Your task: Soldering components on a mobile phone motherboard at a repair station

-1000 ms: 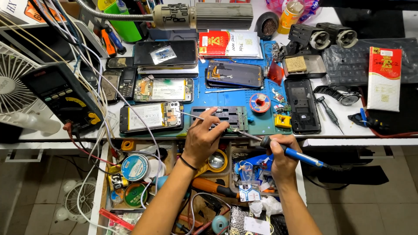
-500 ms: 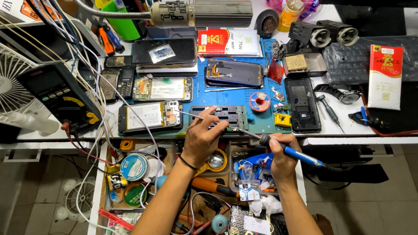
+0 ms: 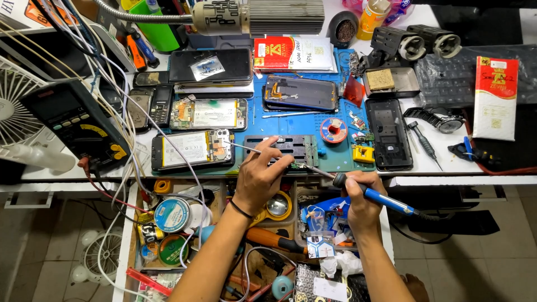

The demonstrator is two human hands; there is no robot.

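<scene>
Cluttered with opened phones, tools and cables, a white workbench [image 3: 436,156] carries a blue repair mat [image 3: 313,120] seen from above. At the mat's near edge a person's left hand [image 3: 260,173] pinches a thin length of solder wire [image 3: 246,147], fingers closed on it, beside a dark metal board holder [image 3: 285,146]. The right hand [image 3: 358,196] is wrapped around the blue handle of a soldering iron [image 3: 372,196], its tip meeting a small circuit board [image 3: 299,165]; the joint itself is too small to make out. A red-and-white flat box [image 3: 293,54] lies at the mat's far edge, and a red-and-white packet [image 3: 495,98] stands right. A black multimeter [image 3: 72,120] sits left, and a white fan [image 3: 17,106] is cut off by the frame.
</scene>
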